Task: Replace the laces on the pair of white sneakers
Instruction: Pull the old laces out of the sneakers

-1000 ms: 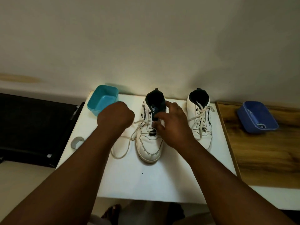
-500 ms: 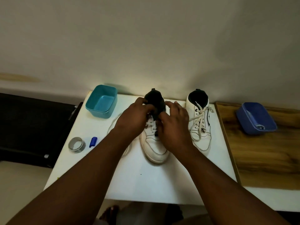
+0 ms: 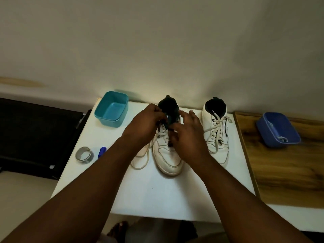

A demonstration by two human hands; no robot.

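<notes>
The left hand [image 3: 145, 125] curls its fingers on the old lace [image 3: 162, 134] at the upper eyelets of the nearer sneaker [image 3: 167, 155], while the right hand [image 3: 187, 135] rests beside the dark tongue, fingers loosely spread (whether it pinches anything I cannot tell). The shoe lies toe toward the person on the white surface [image 3: 157, 195], directly under both hands; the second sneaker [image 3: 217, 134], fully laced, stands just right of it.

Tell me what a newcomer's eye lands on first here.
Both hands, the left hand and right hand, meet over the half-unlaced sneaker at the middle of the white table. Beside it to the right stands the laced sneaker; a teal tub sits at the far left corner.
</notes>
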